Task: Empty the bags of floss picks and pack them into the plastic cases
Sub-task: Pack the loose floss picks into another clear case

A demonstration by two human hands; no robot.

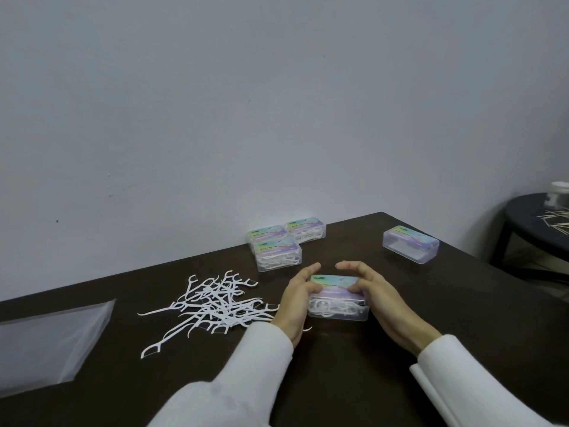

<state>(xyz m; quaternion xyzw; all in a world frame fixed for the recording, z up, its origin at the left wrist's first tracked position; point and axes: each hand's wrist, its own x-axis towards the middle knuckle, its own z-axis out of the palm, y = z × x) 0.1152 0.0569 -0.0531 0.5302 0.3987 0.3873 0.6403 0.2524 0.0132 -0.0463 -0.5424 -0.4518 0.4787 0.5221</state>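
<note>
A clear plastic case (338, 298) with a colourful label, filled with white floss picks, sits on the dark table in front of me. My left hand (295, 298) grips its left end and my right hand (374, 292) grips its right end, thumbs on the lid. A loose pile of white floss picks (212, 306) lies to the left of the case. An empty clear bag (46, 340) lies flat at the far left. Three filled cases (278, 249) cluster at the wall. One empty-looking case (411, 248) stands at the right.
The dark table (354, 380) ends at the wall behind and drops off at its right edge. Beyond that edge stands a round dark side table (529, 217) with scattered toothpicks and a white jar.
</note>
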